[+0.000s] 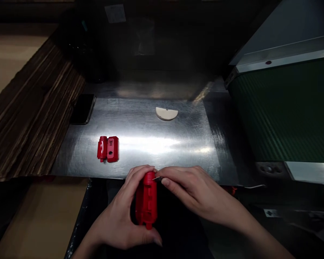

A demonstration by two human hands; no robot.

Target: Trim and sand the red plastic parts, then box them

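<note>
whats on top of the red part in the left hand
The right hand holds a metal pin at the top of the red plastic part; fingers hide where they meet.

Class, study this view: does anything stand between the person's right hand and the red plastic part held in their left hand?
Nothing blocks it. The right hand is at the top of the red plastic part, with only a thin metal pin, pinched in its fingers, between them. The left hand grips the part's other side.

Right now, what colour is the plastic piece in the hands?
The plastic piece is bright red, best seen in the head view.
</note>
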